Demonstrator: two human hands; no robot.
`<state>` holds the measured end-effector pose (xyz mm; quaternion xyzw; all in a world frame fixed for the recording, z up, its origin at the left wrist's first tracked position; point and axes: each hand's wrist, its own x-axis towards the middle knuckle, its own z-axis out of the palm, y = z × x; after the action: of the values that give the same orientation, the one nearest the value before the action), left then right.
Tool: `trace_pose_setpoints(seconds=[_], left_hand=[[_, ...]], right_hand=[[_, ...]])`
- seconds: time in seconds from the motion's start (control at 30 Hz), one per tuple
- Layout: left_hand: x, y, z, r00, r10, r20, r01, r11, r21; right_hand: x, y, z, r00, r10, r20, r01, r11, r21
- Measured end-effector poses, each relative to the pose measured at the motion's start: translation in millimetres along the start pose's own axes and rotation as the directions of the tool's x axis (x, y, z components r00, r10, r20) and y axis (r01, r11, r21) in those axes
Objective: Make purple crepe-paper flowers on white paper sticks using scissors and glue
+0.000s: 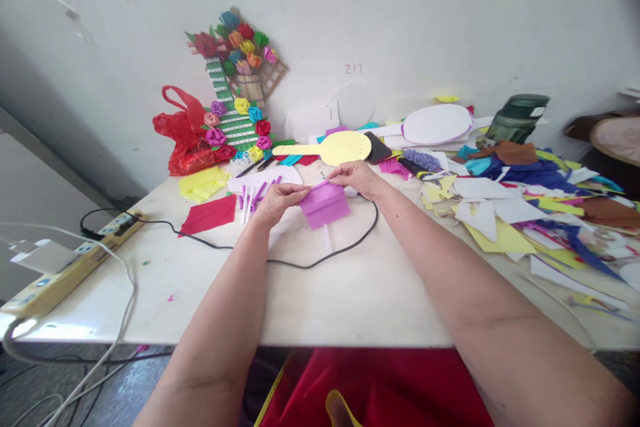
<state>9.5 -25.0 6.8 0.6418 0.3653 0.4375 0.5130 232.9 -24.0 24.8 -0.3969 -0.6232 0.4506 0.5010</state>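
Observation:
Between my hands is a sheet of purple crepe paper (326,207), held by its far edge just above the table. My left hand (280,203) is closed, its thumb and fingers pinching the left corner. At the right end of the same edge, my right hand (356,177) pinches the paper too. A small whitish tip (320,179) shows at the edge between them; what it is I cannot make out. Below the paper a narrow white strip (328,239) is visible. Several purple and white thin rolls (254,197) lie left of my left hand.
A black cord (306,266) loops across the table from a power strip (75,260). Red crepe paper (209,215) lies at left. Behind are a yellow paddle-shaped cutout (345,148), a red bag (187,140) and paper flowers (245,47). Paper scraps (500,197) and a green bottle (517,119) occupy the right.

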Motion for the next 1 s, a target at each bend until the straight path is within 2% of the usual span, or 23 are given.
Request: trace_pose_setpoints(seconds=[0.33,0.53,0.63,0.8,1.0], left_hand=[[-1,4,5.7,0.999,0.023,-0.035,-0.022,0.999,0.032],[-1,5,14.6,0.995,0.068,-0.069,-0.065,0.997,0.043],[-1,4,17.9,0.993,0.083,-0.082,-0.079,0.996,0.051],[0,3,18.9,0.993,0.094,-0.078,-0.091,0.995,0.045],[1,2,19.5,0.991,0.105,-0.088,-0.103,0.994,0.034]], right_hand=[[3,3,-1,0.999,-0.043,-0.018,0.042,0.998,-0.046],[3,4,-6,0.999,0.033,-0.001,-0.033,0.992,0.123],[1,0,-4,0.993,0.118,0.000,-0.115,0.969,0.216],[-3,-5,2,0.966,0.247,0.075,-0.258,0.906,0.337],[-1,-3,4,0.953,0.265,0.148,-0.301,0.880,0.368]])
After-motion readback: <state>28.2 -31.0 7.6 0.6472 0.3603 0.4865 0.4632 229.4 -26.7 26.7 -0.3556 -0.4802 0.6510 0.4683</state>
